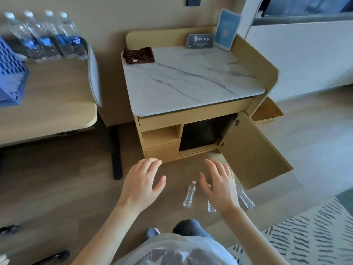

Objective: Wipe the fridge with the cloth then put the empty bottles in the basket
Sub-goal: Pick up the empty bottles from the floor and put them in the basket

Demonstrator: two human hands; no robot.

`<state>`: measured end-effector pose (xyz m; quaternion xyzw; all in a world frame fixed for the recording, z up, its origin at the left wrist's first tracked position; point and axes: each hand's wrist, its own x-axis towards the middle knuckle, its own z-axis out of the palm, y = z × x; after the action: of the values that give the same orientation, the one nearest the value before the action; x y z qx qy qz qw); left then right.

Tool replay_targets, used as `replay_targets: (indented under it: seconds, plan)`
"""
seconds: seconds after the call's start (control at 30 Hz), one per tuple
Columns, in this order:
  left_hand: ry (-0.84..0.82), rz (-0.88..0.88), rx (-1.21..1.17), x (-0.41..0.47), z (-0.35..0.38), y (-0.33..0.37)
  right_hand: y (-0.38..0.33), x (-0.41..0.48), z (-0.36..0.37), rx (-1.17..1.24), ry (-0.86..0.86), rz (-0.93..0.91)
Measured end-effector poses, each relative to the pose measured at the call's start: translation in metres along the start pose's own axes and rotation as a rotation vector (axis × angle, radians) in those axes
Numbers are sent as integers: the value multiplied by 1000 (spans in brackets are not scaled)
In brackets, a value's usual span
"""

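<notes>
The dark brown cloth (139,55) lies crumpled at the back left corner of the white marble cabinet top (191,79); limp and light, it is probably best pinched at its bunched middle. Three clear empty plastic bottles (189,195) lie on the wooden floor (76,188) before the cabinet, light, thin-walled and apt to roll, so best taken round the body. The left grip (142,185) and right grip (219,186) hover above them, both wide and empty. The right grip hides most of the middle bottle (211,206), the fridge (202,133) shows only as a dark recess, and the blue perforated basket (11,77) at the wooden desk's (53,96) left edge is cut off.
</notes>
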<state>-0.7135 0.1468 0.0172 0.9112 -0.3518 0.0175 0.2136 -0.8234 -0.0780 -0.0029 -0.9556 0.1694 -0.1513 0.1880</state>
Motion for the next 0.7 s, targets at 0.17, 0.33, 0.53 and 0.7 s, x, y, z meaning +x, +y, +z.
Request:
replay_targets:
  seconds: [0.17, 0.33, 0.53, 0.7]
  plan:
    - [-52, 70, 27, 0, 29, 48, 54, -35, -28, -24, 21, 98]
    - [-88, 84, 18, 0, 68, 119, 123, -75, -68, -36, 51, 137]
    - [-102, 51, -22, -10, 113, 217, 196, -104, -116, -19, 8, 93]
    - [-146, 60, -20, -19, 127, 273, 223, -111, -141, -8, -3, 38]
